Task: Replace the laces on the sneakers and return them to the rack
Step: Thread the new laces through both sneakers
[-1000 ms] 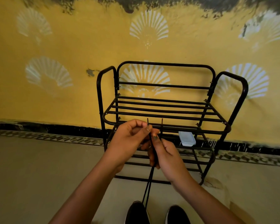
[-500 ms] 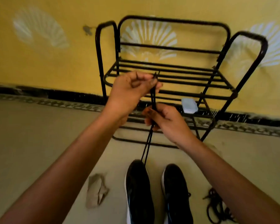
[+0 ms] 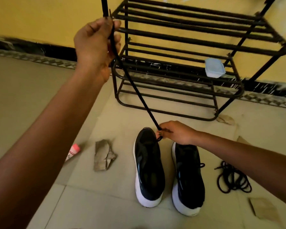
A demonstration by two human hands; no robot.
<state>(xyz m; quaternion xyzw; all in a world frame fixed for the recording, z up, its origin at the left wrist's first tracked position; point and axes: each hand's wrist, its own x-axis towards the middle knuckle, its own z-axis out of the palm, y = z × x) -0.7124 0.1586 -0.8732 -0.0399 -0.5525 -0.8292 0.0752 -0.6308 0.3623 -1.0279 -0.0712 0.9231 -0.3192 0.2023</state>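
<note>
Black lace (image 3: 135, 90) runs taut on a diagonal from the upper centre of the frame to the lower centre.

Left hand (image 3: 94, 47), upper centre-left: fingers (image 3: 117, 39) are curled closed round the upper part of the lace. A short free end projects above the fist.

Right hand (image 3: 177, 133), lower centre: thumb and fingertips (image 3: 159, 133) are pinched together on the lower end of the lace, with the other fingers curled in. No gap shows between the pinching tips.

The pinch sits at the far end of the left sneaker (image 3: 149, 169), at its upper. Whether the lace passes through an eyelet cannot be told.

Right sneaker (image 3: 188, 179) stands just beside the left one and parallel to it. Both are on the floor (image 3: 31, 90), white heels towards the bottom of the frame.

Rack (image 3: 188, 38) stands beyond the sneakers, top right, against a yellow wall (image 3: 40, 19). A small lidded container (image 3: 215, 67) rests on its middle shelf.

A loose black coil (image 3: 233, 179) lies on the floor right of the right sneaker, partly behind the right forearm.
</note>
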